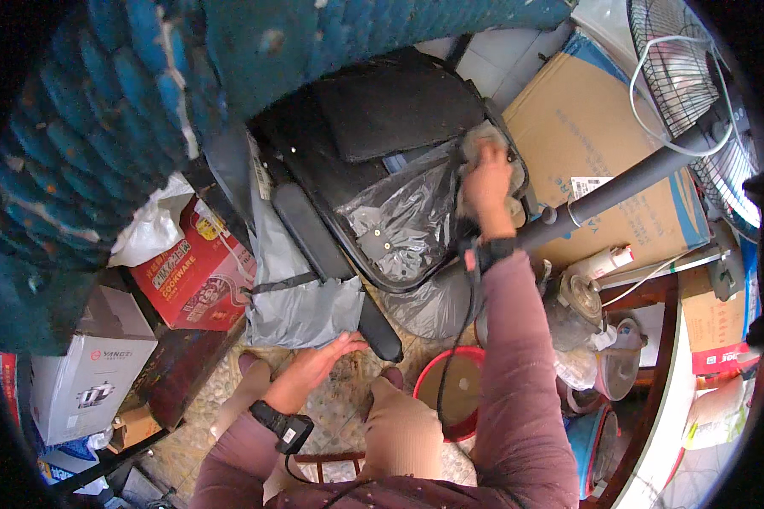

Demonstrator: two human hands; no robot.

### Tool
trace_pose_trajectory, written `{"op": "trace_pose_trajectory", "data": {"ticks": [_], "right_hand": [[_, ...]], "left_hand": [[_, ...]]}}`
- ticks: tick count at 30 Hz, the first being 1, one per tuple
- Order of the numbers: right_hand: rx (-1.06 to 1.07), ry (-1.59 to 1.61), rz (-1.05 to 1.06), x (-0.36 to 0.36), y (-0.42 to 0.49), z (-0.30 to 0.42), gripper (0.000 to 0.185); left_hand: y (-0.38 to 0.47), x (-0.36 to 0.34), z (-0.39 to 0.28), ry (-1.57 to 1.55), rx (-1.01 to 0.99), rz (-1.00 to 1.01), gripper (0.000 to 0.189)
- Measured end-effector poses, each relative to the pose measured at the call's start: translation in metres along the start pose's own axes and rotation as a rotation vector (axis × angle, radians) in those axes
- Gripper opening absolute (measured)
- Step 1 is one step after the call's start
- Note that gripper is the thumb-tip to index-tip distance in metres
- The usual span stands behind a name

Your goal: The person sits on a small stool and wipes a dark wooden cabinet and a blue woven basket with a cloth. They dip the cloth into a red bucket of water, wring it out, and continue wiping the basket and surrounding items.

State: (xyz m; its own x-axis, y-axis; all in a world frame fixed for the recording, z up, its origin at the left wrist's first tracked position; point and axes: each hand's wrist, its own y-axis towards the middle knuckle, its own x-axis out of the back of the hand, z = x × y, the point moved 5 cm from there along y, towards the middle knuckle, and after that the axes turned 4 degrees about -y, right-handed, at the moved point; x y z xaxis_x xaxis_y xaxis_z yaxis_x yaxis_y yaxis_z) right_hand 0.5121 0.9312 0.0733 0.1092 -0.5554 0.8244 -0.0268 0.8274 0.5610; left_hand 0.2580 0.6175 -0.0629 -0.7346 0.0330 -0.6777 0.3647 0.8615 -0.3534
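A large black object [414,105], with a rounded raised rim and a flat panel, lies in front of me; its exact kind is unclear. Clear plastic film [398,223] covers its near part. At its right rim my right hand [487,178] presses down on a crumpled greyish-beige cloth [484,137], fingers curled over it. My left hand [328,356] is lower down, fingers stretched out beside the bottom edge of a grey plastic bag [312,312]; its thumb is not clearly visible. A long black padded bar [337,248] slants between the bag and the black object, passing partly behind the bag.
A red cookware box [188,273] and a grey appliance box [92,369] stand left. A big cardboard carton [579,140] and a fan [675,70] are right, with a dark pole [630,172] crossing. A red-rimmed basin [420,388] sits by my knee. Blue textured material [121,127] overhangs upper left.
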Motion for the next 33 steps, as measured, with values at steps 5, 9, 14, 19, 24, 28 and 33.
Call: {"op": "trace_pose_trajectory", "data": {"ticks": [5, 9, 14, 19, 24, 28, 33], "right_hand": [[0.564, 0.422, 0.143, 0.079, -0.095, 0.117, 0.058], [0.695, 0.531, 0.189, 0.072, -0.065, 0.112, 0.048], [-0.028, 0.397, -0.161, -0.016, 0.090, 0.022, 0.043], [-0.051, 0.207, 0.181, -0.050, 0.110, 0.085, 0.053], [0.563, 0.448, 0.189, -0.012, 0.034, 0.195, 0.045], [0.743, 0.603, 0.040, -0.010, 0.050, 0.162, 0.048], [-0.331, 0.068, 0.048, -0.063, 0.126, 0.062, 0.049]], "left_hand": [[0.000, -0.004, -0.012, 0.190, 0.111, 0.040, 0.053], [-0.009, -0.008, -0.024, 0.356, 0.131, 0.068, 0.053], [-0.012, -0.010, -0.025, 0.548, 0.125, 0.137, 0.054], [-0.014, -0.004, -0.021, 0.442, 0.245, 0.117, 0.054], [-0.012, -0.010, -0.034, 0.459, 0.344, 0.142, 0.051], [-0.017, -0.023, -0.051, 0.691, 0.238, 0.314, 0.049], [-0.020, -0.022, -0.044, 0.568, 0.189, 0.253, 0.043]]}}
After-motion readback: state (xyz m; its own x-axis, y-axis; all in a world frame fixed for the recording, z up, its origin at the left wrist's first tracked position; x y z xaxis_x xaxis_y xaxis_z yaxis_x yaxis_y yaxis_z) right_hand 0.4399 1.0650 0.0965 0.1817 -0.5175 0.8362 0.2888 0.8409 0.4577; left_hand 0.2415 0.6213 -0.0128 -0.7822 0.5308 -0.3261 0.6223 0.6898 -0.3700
